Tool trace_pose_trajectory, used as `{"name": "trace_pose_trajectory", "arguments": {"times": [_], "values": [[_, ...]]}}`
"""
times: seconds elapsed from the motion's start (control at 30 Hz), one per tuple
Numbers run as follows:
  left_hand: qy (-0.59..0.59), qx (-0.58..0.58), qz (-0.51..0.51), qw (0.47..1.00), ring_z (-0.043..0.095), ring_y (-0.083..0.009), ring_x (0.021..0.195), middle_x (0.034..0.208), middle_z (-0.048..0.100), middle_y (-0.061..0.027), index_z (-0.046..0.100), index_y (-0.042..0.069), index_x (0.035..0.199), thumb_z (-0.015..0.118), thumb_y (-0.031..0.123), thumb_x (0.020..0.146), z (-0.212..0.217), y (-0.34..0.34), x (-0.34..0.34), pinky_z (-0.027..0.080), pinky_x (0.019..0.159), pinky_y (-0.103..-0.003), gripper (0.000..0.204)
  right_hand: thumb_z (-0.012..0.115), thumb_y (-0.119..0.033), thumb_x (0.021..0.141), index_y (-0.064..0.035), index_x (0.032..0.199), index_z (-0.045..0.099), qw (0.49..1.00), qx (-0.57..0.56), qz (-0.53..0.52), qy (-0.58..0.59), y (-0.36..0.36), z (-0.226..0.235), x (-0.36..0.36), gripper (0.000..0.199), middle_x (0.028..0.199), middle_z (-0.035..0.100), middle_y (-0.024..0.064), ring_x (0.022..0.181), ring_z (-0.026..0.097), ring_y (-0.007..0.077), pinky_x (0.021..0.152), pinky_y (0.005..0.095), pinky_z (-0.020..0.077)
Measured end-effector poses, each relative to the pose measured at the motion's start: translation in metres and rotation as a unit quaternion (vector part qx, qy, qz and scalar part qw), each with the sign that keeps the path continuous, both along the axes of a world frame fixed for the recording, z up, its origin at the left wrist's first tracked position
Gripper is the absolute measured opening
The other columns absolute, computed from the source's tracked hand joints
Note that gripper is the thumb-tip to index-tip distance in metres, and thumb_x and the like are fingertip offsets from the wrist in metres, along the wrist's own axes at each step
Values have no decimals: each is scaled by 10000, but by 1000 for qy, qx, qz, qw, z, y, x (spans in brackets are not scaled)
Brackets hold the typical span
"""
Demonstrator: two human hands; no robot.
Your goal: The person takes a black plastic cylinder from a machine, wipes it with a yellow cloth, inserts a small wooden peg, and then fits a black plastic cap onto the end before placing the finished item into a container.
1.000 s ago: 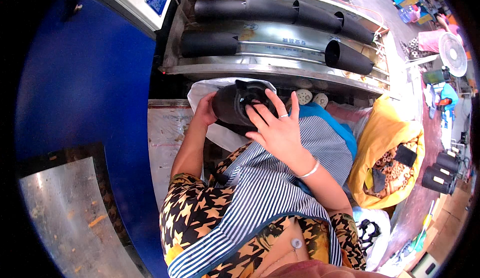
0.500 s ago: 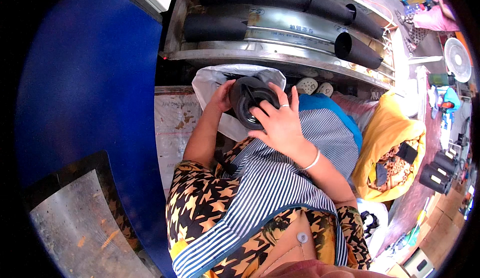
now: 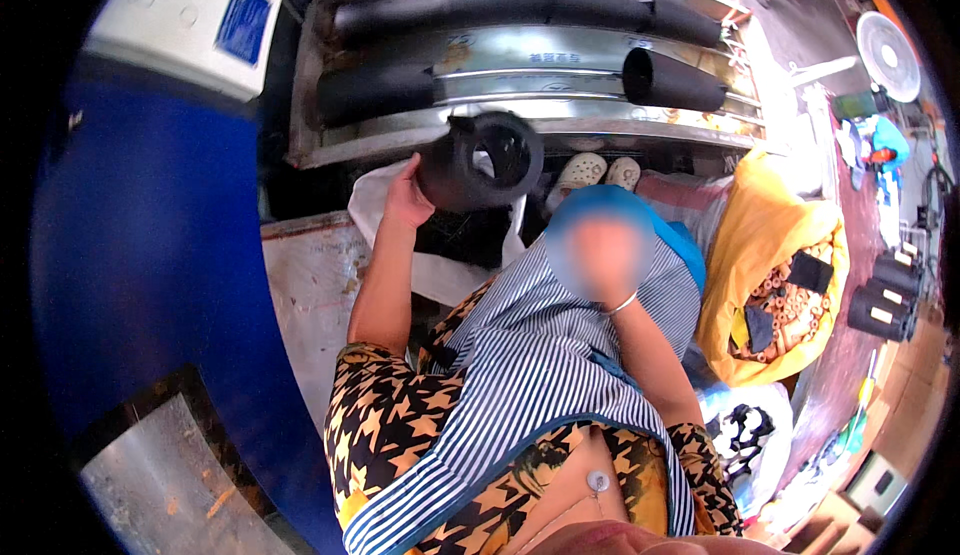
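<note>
A metal rack [image 3: 520, 125] with black tubes [image 3: 530, 0] stands just beyond the hands. Left of them rises a blue machine body [image 3: 140, 255] with a white control box [image 3: 190, 20]. To the right lie a yellow sack [image 3: 770, 255] and a white fan [image 3: 888, 55].

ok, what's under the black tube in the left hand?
Under the black tube, held up by the left hand, lies a white bag with dark contents. The tube and arm cover part of the bag; what the contents are cannot be told.
</note>
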State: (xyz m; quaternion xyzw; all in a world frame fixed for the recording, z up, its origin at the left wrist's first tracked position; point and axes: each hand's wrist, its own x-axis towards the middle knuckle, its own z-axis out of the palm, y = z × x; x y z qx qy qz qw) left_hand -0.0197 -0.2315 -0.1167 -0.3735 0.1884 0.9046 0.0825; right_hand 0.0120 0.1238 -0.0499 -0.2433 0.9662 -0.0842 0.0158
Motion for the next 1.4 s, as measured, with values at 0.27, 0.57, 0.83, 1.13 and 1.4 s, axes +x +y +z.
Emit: {"name": "trace_pose_trajectory", "arguments": {"times": [0.27, 0.57, 0.83, 1.13, 1.4], "values": [[143, -458, 149, 865, 555, -190, 877, 967, 607, -41, 581, 37, 993, 503, 292, 1002, 75, 31, -139, 454, 820, -359, 267, 618, -154, 826, -65, 1019, 652, 996, -84, -10, 43, -2, 24, -6, 216, 944, 640, 112, 860, 605, 263, 767, 395, 493], [-1, -782, -12, 623, 599, -465, 923, 960, 639, -286, 554, -24, 1015, 463, 372, 1001, 7, 73, -200, 441, 804, -501, 407, 623, -142, 807, -72, 974, 656, 995, -83, -53, -29, 6, 18, -9, 185, 893, 630, 96, 828, 596, 256, 742, 395, 491], [-13, -634, -104, 766, 579, -420, 1072, 1129, 629, -232, 556, 12, 1140, 470, 497, 972, -13, 148, -238, 439, 897, -482, 520, 618, -154, 799, -82, 858, 672, 981, -145, -44, 122, 6, 4, -13, 108, 789, 636, 81, 700, 601, 223, 620, 373, 485], [88, -821, -524, -210, 588, -193, 1118, 1001, 692, -10, 734, 185, 934, 494, 191, 918, 59, -55, -159, 203, 1113, -578, 241, 619, -186, 822, -92, 750, 625, 981, -163, -75, 76, -3, 25, -17, 118, 700, 623, 69, 727, 593, 236, 690, 389, 459], [-19, -930, -367, 0, 605, -278, 1028, 1029, 678, -70, 705, 221, 1062, 706, 289, 820, 214, -94, -169, 487, 889, -437, 251, 621, -213, 828, -92, 685, 583, 970, -199, -88, 109, -2, 21, -18, 191, 677, 628, 73, 756, 589, 259, 749, 416, 439]]}}
